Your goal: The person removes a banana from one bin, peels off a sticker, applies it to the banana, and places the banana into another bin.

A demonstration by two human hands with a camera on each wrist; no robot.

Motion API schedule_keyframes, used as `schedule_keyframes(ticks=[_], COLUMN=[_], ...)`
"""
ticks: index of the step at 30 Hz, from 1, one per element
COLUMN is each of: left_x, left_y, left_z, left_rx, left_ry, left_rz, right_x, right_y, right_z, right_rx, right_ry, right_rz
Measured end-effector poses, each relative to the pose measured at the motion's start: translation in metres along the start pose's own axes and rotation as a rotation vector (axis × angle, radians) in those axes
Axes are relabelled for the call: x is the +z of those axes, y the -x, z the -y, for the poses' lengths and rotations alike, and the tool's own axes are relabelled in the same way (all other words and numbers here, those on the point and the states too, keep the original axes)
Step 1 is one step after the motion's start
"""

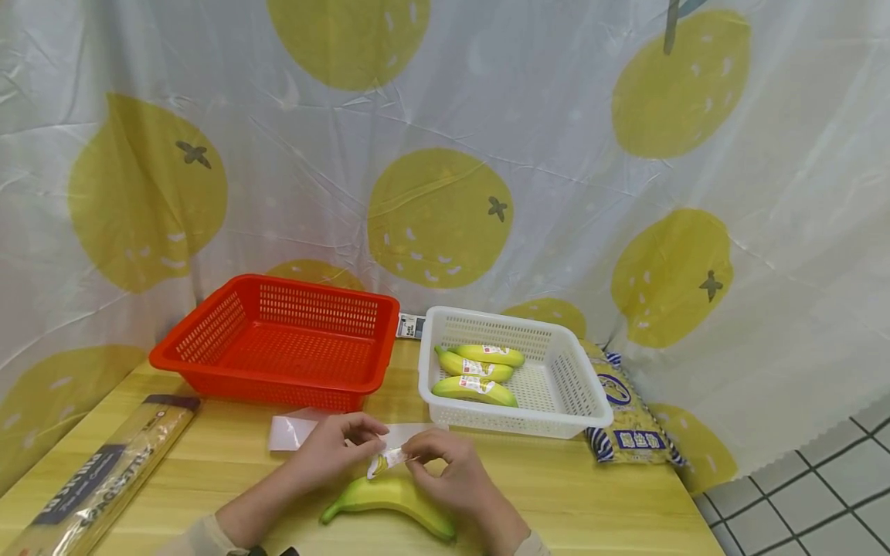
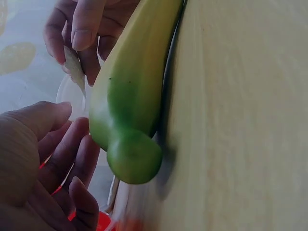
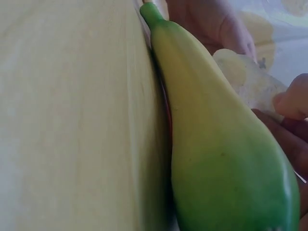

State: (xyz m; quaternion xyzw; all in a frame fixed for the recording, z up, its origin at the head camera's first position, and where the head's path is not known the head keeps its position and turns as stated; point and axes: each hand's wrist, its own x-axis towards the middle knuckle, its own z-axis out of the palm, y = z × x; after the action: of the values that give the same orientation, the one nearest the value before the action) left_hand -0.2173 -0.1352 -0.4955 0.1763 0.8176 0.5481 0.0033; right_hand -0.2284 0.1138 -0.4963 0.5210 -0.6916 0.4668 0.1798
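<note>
Between both hands a small sticker (image 1: 386,462) is pinched: left hand (image 1: 334,452) fingers curled on one end, right hand (image 1: 448,475) fingertips clamped on the other. Directly below the grip lies a green-yellow banana (image 1: 389,498) on the wooden table (image 1: 591,494), touching the right hand. Beyond the grip, a white basket (image 1: 556,386) holds three labelled bananas (image 1: 476,371); red basket (image 1: 278,340) behind the left hand, label backing sheet (image 1: 292,432) just beside it.
</note>
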Motion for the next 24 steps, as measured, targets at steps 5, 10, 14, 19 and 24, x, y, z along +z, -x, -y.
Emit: schedule_keyframes(ticks=[5,10,14,19,24], left_x=[0.0,-0.001,0.0,0.0,0.001], left_y=[0.0,0.001,0.001,0.001,0.0], left_z=[-0.002,-0.006,-0.006,-0.004,0.0], left_rx=[-0.033,-0.064,-0.052,-0.006,0.036], left_ry=[-0.027,-0.032,-0.049,-0.11,-0.121], left_rz=[0.007,0.024,0.017,-0.011,-0.021], right_x=[-0.001,-0.002,-0.003,-0.004,-0.003], right_y=[-0.001,-0.001,-0.002,-0.002,0.0], right_z=[0.003,0.007,0.011,0.011,0.008], right_rx=[-0.008,0.009,0.019,0.02,0.02], right_ry=[-0.004,-0.006,-0.003,-0.001,0.03], right_rz=[0.006,-0.002,-0.018,-0.021,-0.043])
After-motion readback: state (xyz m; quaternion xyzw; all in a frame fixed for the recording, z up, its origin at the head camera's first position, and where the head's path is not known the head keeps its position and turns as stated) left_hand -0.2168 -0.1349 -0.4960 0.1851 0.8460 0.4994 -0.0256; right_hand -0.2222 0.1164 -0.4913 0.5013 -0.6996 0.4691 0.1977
